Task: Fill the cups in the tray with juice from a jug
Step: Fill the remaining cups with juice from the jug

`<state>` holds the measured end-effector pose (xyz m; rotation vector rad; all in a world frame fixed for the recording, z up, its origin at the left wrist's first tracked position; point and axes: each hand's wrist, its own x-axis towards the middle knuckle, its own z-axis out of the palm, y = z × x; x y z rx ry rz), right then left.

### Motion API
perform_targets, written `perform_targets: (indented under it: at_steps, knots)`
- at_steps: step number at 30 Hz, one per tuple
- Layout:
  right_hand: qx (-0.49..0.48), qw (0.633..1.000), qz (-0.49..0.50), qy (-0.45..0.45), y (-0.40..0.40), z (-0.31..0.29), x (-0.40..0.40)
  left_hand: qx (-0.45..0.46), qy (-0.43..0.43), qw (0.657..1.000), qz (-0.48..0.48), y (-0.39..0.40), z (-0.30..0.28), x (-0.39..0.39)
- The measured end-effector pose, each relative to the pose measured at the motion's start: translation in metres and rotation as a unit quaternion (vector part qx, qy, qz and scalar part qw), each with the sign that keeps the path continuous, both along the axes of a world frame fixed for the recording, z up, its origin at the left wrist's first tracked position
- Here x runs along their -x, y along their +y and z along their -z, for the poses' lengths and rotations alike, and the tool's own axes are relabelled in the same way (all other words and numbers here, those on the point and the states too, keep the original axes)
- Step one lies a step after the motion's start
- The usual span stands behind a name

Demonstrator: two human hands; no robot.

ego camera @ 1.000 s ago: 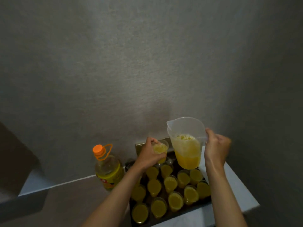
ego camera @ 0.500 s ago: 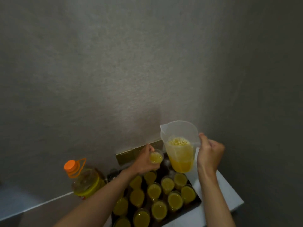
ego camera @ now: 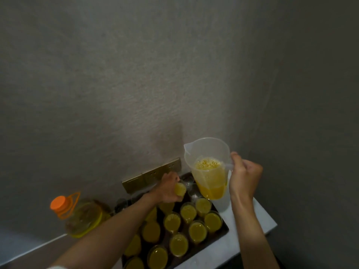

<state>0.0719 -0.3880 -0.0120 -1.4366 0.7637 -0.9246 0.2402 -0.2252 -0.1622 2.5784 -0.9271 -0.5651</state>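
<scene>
Down at the near edge, the dark tray (ego camera: 223, 232) sits on the white counter (ego camera: 260, 220), packed with filled cups (ego camera: 197, 231) of yellow juice, more than 10 in view. Further in, the left hand (ego camera: 168, 191) has its fingers curled round 1 full cup (ego camera: 180, 189), held at the tray's far end, just over the back row. Right beside it, clear cups (ego camera: 193, 191) that look empty wait at the back. The right hand (ego camera: 243, 177) grips the handle of the jug (ego camera: 207, 169), fingers wrapped tight; the jug stands upright in the air, roughly half full, spout pointing left toward the held cup. So the next target looks to lie under the jug and just left of it, nearer the left hand. Off to the left, a big bottle (ego camera: 83, 218) with an orange cap stands against the grey wall (ego camera: 136, 84), beside a brass socket plate (ego camera: 151, 175).
</scene>
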Motion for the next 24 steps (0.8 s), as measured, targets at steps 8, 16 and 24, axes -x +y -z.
perform_targets:
  at_steps: [8, 16, 24]
  knots:
    - [-0.012, 1.000, 0.009, 0.009, -0.010, 0.012, -0.005, -0.088, -0.044, 0.991, 0.088, -0.007, 0.021, -0.015]
    - [-0.010, 1.000, 0.026, 0.007, -0.027, 0.024, -0.014, -0.130, -0.129, 0.971, 0.151, -0.012, 0.035, -0.012]
    - [-0.023, 0.999, 0.027, -0.003, -0.039, 0.035, -0.019, -0.127, -0.132, 0.975, 0.127, -0.016, 0.040, -0.010]
